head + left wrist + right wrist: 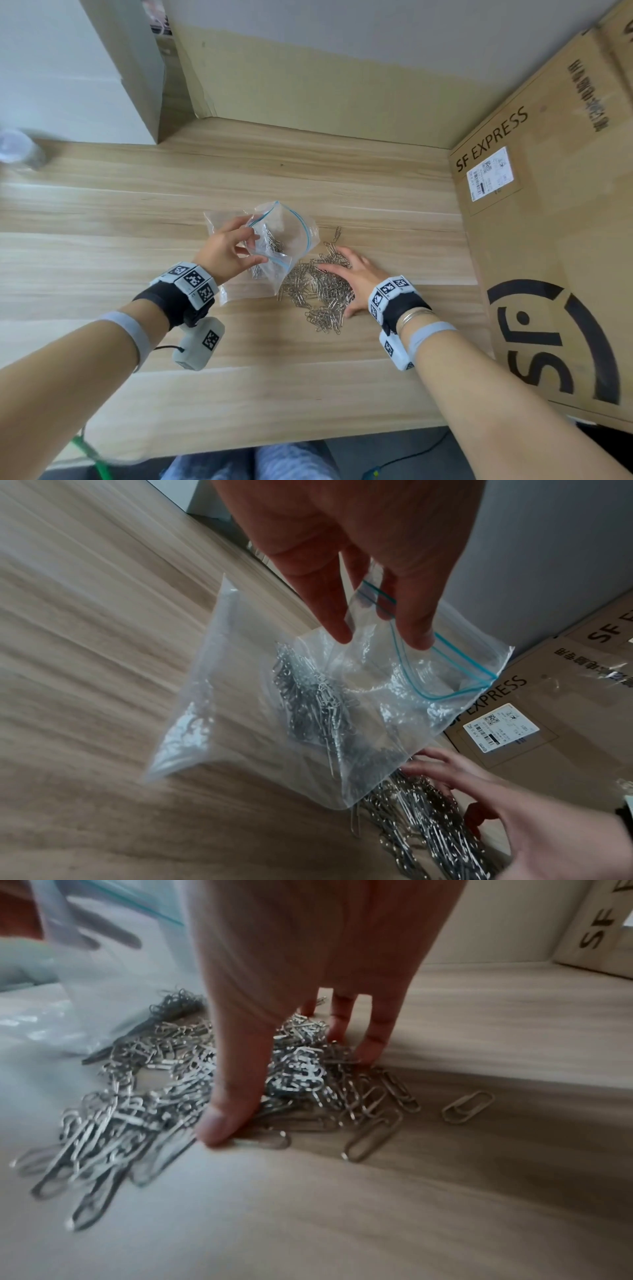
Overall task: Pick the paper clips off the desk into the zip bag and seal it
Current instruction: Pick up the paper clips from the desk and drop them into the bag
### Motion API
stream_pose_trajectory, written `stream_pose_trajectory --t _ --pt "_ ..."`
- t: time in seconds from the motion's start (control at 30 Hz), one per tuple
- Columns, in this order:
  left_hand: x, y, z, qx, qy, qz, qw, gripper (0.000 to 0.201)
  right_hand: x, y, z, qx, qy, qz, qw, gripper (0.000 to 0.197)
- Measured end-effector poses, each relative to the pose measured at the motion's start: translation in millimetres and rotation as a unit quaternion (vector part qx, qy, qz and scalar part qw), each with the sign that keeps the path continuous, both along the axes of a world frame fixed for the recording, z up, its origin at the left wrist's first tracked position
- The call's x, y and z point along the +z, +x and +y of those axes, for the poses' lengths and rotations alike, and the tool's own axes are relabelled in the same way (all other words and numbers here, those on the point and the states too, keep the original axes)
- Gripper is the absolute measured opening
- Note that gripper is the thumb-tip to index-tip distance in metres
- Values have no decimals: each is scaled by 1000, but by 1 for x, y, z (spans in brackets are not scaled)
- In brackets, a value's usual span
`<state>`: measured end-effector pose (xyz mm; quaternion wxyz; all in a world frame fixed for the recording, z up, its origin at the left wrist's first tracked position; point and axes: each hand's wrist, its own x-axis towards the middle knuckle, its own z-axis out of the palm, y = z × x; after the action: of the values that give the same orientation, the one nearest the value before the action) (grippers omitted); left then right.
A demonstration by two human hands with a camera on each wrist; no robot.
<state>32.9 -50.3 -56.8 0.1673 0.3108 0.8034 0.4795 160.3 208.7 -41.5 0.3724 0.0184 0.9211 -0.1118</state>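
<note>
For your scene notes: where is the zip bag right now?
In the head view, the zip bag sits mid-desk, held open by the left hand, immediately left of the paper clips.

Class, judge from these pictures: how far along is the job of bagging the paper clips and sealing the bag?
Done: some clips already lie inside the zip bag. In hand: the left hand holds the bag's mouth open, while the right hand rests spread on the pile of paper clips on the desk. Left: most of the pile, then the seal.
</note>
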Motion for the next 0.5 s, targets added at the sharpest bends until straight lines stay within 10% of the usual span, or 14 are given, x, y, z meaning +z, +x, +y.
stream_pose_trajectory --t 0.2,0.5 --pt "2 -1 1 1 2 -8 1000 42 -2 -3 -5 -30 -55 80 995 49" --pt "3 -2 -1 -5 11 -20 1000 40 -3 -7 -2 -81 -104 109 985 16"
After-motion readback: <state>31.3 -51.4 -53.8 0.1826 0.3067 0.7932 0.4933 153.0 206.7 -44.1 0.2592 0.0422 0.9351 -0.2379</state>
